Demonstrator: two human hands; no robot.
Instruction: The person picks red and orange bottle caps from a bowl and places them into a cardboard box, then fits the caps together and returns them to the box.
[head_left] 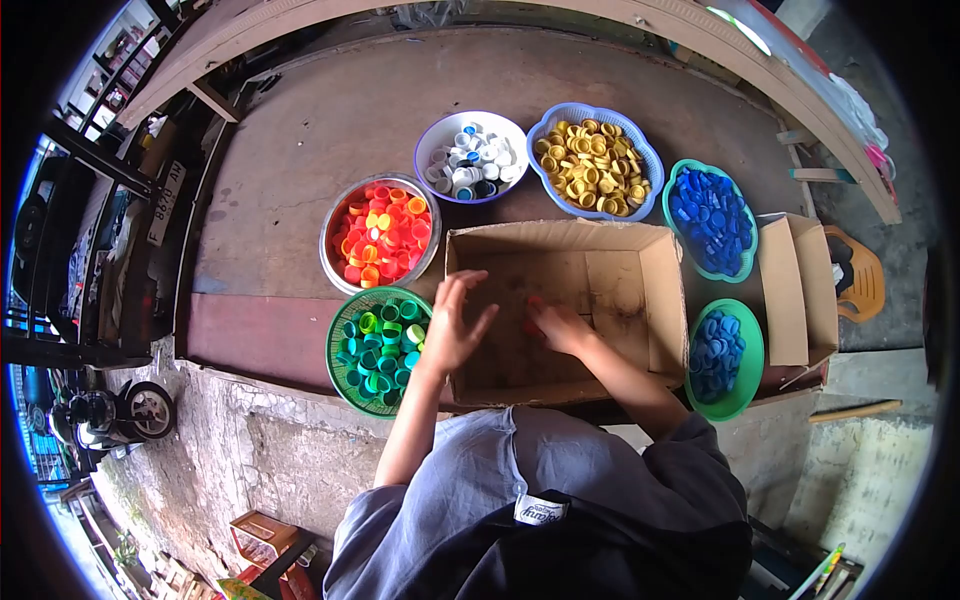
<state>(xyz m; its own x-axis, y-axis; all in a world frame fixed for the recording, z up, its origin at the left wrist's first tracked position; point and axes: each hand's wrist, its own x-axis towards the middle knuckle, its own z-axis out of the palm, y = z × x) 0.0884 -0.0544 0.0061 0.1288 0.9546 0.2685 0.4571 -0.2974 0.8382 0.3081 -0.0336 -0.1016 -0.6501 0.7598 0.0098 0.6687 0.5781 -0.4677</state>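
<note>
A cardboard box (615, 345) stands open before me, its brown inner floor stained. Over its left edge my left hand (458, 325) is raised with fingers apart, holding nothing. My right hand (562, 328) reaches down inside the box, fingers drawn together on a small red bottle cap (534, 308), partly hidden by them. Just left of my left hand is a green basket (333, 372) of green caps (378, 350). Beyond it, a metal bowl (328, 262) holds red and orange caps (385, 238).
Behind the box are a white bowl (425, 140) of mostly white caps and a lilac basket (655, 165) of yellow caps. At right, a teal basket (750, 255) and a green bowl (752, 375) hold blue caps. Another cardboard box (785, 290) stands beside them. A wooden rail (420, 12) spans the far side.
</note>
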